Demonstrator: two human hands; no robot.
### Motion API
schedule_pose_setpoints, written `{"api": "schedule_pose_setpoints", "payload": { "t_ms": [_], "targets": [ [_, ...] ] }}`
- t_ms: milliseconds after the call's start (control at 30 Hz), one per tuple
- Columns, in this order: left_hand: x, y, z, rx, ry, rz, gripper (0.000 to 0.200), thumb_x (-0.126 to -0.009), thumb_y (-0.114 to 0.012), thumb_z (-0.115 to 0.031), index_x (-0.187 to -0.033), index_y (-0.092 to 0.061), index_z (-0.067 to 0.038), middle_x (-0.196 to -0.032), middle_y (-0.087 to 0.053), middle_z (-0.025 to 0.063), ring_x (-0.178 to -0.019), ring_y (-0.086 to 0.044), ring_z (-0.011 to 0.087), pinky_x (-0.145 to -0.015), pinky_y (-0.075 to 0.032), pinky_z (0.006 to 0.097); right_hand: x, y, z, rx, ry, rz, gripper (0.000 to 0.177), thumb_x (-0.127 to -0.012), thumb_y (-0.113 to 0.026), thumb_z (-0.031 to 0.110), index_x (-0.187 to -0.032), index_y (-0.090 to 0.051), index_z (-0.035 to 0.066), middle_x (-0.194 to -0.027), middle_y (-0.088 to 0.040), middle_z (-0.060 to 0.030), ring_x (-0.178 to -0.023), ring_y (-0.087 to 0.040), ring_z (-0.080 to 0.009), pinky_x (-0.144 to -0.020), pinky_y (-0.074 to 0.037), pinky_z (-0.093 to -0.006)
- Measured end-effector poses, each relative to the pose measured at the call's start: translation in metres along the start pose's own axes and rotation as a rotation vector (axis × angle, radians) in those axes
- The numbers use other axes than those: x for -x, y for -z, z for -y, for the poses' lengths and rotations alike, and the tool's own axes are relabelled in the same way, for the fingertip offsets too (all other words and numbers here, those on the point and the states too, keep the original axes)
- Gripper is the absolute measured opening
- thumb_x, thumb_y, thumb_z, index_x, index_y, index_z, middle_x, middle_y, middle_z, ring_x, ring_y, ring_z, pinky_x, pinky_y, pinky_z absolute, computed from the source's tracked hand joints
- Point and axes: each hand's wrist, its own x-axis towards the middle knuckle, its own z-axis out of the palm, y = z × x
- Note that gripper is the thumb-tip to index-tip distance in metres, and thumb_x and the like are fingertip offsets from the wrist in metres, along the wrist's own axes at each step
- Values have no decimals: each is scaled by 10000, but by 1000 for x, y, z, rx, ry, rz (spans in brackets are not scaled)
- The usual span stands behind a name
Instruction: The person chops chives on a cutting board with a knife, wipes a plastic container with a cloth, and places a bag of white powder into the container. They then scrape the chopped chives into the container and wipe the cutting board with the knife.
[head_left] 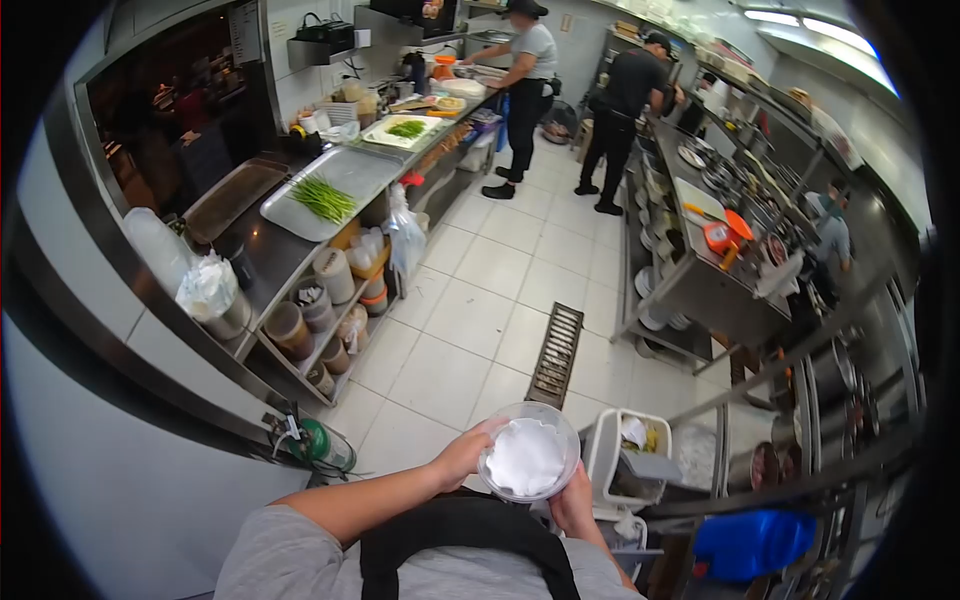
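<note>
A clear round plastic tub (570, 440) is held close in front of my apron, its open top facing up. White contents (525, 457) with an uneven surface show inside it; what they are I cannot tell. My left hand (463, 455) grips the tub's left side, fingers curled around the wall and partly hidden. On the lower right side, my right hand (572, 503) is closed against the wall, its fingertips mostly out of sight behind the tub. Below the tub lies the black apron (470, 545) over my grey shirt.
A floor drain grate (556, 352) lies ahead, with a waste bin (600, 450) to the right. Green stalks lie on a metal tray (370, 175) on the left counter. Two people (530, 80) (630, 110) stand at counters farther on. A green cylinder (328, 445) stands lower left.
</note>
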Motion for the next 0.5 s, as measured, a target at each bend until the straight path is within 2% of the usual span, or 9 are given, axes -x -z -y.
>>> {"api": "schedule_pose_setpoints", "payload": {
  "t_ms": [100, 133, 267, 333, 433, 500],
  "targets": [
    [-32, 47, -34, 33, -73, -46, 612, -897, -382, -87, -1502, -349, 1, -1466, -436, 172, -1352, -423, 265, -1085, -396, 351, -56, -55, 6, 47, -53, 13, 294, -1044, -437, 155, -1313, -479, 44, -1217, -616, -96, -1093, -634, -195, -908, -537, -333],
    [-45, 57, -42, 34, -76, -55, 612, -897, -382, -87, -1502, -349, 1, -1466, -436, 172, -1352, -423, 265, -1085, -396, 351, -78, -61, 4, 36, -59, 21, 283, -1046, -428, 152, -1301, -484, 46, -1205, -617, -97, -1078, -638, -210, -847, -569, -376],
    [-100, 87, -92, 227, -24, -117, 599, -944, -392, -132, -1523, -298, -15, -1471, -429, 170, -1365, -418, 270, -1086, -406, 385, -160, -89, 20, 23, -109, 24, 314, -1015, -456, 114, -1313, -499, 24, -1207, -636, -117, -1038, -665, -225, -868, -576, -377],
    [-140, 106, -114, 274, 6, -144, 592, -959, -396, -151, -1526, -290, -19, -1471, -428, 170, -1367, -420, 271, -1087, -409, 398, -215, -83, 26, 57, -167, 117, 295, -1011, -401, 90, -1291, -495, 76, -1196, -625, -125, -996, -671, -259, -666, -597, -424],
    [-207, 133, -150, 311, -26, -174, 572, -973, -400, -172, -1517, -309, -20, -1473, -424, 175, -1349, -445, 273, -1081, -420, 416, -308, -90, 44, 56, -190, 109, 313, -991, -401, 67, -1291, -489, 80, -1149, -642, -139, -928, -685, -265, -662, -595, -402],
    [-260, 162, -175, 295, -139, -250, 572, -982, -414, -189, -1518, -302, -21, -1462, -439, 180, -1313, -483, 283, -1080, -423, 423, -392, -97, 68, 114, -205, 155, 333, -992, -404, 70, -1322, -451, 84, -1106, -652, -152, -870, -686, -268, -653, -589, -403]
  ]
}}
